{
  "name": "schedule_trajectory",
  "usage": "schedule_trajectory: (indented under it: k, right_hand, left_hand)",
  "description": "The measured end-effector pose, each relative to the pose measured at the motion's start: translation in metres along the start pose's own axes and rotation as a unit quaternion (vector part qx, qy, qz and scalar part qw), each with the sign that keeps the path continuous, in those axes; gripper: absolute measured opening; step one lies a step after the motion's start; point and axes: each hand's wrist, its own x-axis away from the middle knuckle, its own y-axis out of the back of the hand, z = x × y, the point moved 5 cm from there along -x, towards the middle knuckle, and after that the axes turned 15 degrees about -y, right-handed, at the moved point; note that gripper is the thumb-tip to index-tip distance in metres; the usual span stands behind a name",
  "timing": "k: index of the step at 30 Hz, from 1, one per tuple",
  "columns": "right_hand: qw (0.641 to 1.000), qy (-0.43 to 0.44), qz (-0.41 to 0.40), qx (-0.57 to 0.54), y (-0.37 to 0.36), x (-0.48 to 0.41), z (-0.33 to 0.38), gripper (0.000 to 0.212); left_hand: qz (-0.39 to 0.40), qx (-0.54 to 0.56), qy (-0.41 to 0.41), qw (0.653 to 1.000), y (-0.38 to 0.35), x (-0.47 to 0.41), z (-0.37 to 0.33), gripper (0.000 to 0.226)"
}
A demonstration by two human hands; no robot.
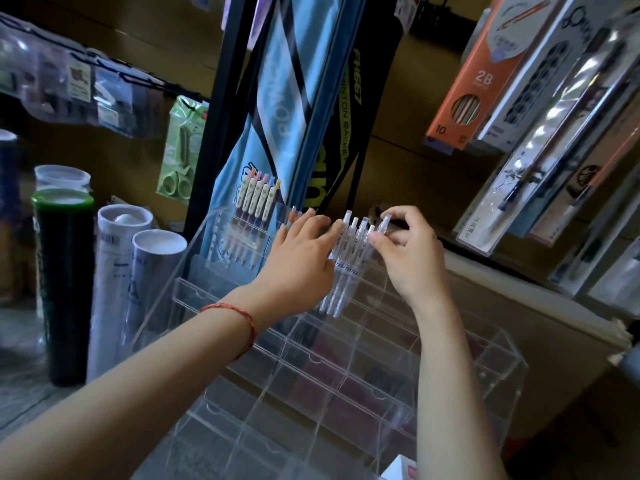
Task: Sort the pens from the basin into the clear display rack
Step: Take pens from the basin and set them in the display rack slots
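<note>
The clear display rack (346, 382) slopes up in front of me, split into many compartments. Several white pens (349, 258) stand side by side in an upper middle compartment. My left hand (301, 258) rests on their left side, fingers touching the tops. My right hand (408, 251) pinches the top of the rightmost white pen (383, 223). Several pens with coloured caps (254, 206) fill the top-left compartment. The basin is not in view.
Rolled paper tubes (121, 271) and a dark cylinder (64, 271) stand left of the rack. Racket bags (294, 109) hang behind it. Pencil boxes (485, 71) and packaged pens (540, 174) hang on the right. A cardboard box (540, 334) sits beside the rack.
</note>
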Motion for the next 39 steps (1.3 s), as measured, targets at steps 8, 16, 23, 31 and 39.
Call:
schedule_trajectory:
  k: [8,16,23,31,39]
  right_hand:
    - [0.99,0.007,-0.037,-0.138,0.017,-0.002,0.008,0.014]
    - [0.999,-0.022,0.02,-0.037,0.005,-0.006,-0.002,0.015]
    - [0.997,-0.034,0.069,0.022,0.001,-0.007,-0.002,0.017]
    - [0.973,-0.061,0.119,0.185,-0.004,-0.002,0.0,0.024]
    - [0.977,-0.051,0.071,0.197,-0.005,0.003,-0.002,0.021]
  left_hand:
    - [0.023,0.001,-0.001,1.0,-0.001,0.0,0.001,0.063]
    - [0.019,0.001,0.006,1.0,0.0,0.002,0.0,0.064]
    - [0.019,-0.001,0.007,1.0,0.0,0.003,-0.001,0.066]
    - [0.023,-0.002,0.007,1.0,0.002,0.004,0.0,0.067]
    - [0.034,0.012,-0.005,0.999,0.002,0.001,0.001,0.071]
